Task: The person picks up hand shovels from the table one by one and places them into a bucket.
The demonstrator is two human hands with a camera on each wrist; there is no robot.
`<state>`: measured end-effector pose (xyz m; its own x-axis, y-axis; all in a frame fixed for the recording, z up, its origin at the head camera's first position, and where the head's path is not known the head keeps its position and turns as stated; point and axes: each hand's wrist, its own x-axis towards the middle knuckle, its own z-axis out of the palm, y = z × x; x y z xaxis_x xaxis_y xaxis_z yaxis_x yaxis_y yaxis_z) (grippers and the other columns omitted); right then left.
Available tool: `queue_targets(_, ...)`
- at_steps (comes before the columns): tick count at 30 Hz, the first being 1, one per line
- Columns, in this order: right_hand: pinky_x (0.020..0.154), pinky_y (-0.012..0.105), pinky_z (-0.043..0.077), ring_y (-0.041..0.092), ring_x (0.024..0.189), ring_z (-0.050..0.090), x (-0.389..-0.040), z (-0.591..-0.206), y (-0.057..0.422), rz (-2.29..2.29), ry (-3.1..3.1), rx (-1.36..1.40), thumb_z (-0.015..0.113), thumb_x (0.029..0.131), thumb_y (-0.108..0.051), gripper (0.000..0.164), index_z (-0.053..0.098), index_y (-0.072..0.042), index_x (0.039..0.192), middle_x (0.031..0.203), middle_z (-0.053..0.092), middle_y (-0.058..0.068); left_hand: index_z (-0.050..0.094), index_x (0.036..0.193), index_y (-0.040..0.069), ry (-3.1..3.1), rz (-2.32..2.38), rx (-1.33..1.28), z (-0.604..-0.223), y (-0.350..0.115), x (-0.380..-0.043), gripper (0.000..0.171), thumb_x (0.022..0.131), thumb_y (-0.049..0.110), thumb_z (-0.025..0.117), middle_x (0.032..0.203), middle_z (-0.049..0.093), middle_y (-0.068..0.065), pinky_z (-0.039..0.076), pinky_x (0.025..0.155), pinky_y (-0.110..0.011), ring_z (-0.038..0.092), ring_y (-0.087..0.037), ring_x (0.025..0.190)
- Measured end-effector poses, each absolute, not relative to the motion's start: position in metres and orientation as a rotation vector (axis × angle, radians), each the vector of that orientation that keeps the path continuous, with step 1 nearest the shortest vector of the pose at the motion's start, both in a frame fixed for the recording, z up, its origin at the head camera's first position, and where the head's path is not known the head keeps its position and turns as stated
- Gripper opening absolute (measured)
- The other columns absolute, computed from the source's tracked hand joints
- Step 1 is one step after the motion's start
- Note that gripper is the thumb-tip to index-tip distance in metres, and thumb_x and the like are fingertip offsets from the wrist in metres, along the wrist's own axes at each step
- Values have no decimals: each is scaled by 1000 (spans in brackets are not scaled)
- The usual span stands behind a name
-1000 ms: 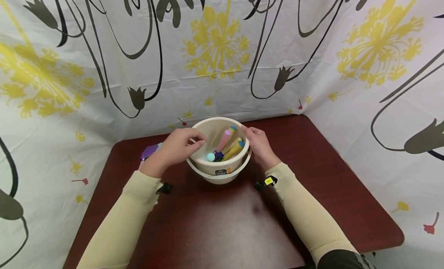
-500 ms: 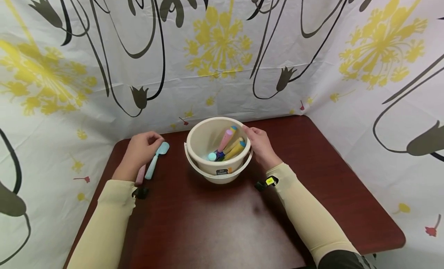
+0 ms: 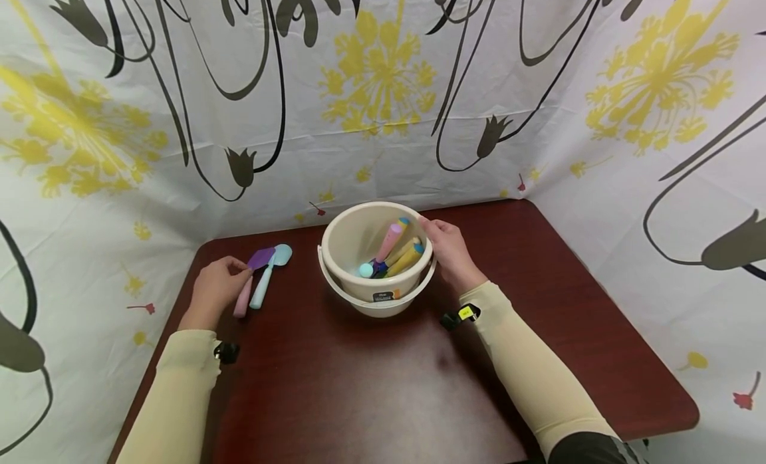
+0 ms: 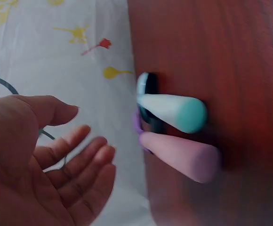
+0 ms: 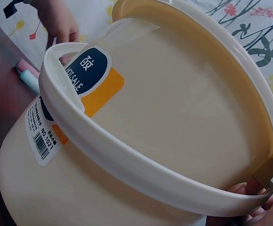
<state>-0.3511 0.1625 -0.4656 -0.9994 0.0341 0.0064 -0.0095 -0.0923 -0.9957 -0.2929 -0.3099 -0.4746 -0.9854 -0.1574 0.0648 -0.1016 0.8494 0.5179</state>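
A cream bucket (image 3: 350, 286) with a label on its side stands on the table, its white carrying handle (image 5: 127, 162) swung down across the front. My right hand (image 3: 450, 251) grips the bucket's right rim; in the right wrist view its fingers curl there. Several toy tools lie inside, among them a pink handle (image 3: 389, 239) and a yellow one (image 3: 405, 260). To the left, a purple toy shovel (image 3: 261, 258) with a pink handle lies beside a light blue toy scoop (image 3: 281, 254). My left hand (image 4: 56, 160) is beside them, fingers loosely curled, holding nothing.
The dark red table (image 3: 371, 391) has a patterned cloth (image 3: 383, 165) hanging behind it and at both sides. The cloth is close to the left edge, beside the two tools, and close behind the bucket.
My left hand has gone from the bucket leftward over the two tools, then down and further left, uncovering the purple head. The right hand stays on the rim.
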Motion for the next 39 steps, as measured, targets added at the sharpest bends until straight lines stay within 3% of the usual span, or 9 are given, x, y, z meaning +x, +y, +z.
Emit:
queue_targets(5,58,24,57,9,66,67,-352,-467,163,2303,-2097,-19,71,109,-41,42,69,-4,90,79,70,1,63,136,-7,-3034,-843,287,-495,-322,-286,54,108,39,65,127,69,-31,53,92,-61,65,-45,110)
queue_targets(11,59,24,57,10,67,67,-352,-467,163,2308,-2083,-31,71,109,-40,41,68,-5,89,79,70,2,58,140,-12,-3084,-896,299,-510,-330,-280,55,104,30,66,120,70,-28,53,93,-59,67,-41,105)
queue_targets(20,60,24,57,10,68,67,-352,-466,163,2295,-2102,-37,72,108,-42,42,69,-5,91,81,70,2,59,136,-10,-3081,-902,316,-520,-331,-274,51,101,25,69,103,72,-21,53,84,-51,65,-35,93)
queue_targets(39,60,24,57,10,68,66,-353,-467,162,2302,-2085,-52,72,109,-40,40,70,-4,90,81,69,2,65,129,-10,-3018,-867,362,-530,-332,-277,47,99,26,71,105,72,-24,53,85,-56,65,-39,93)
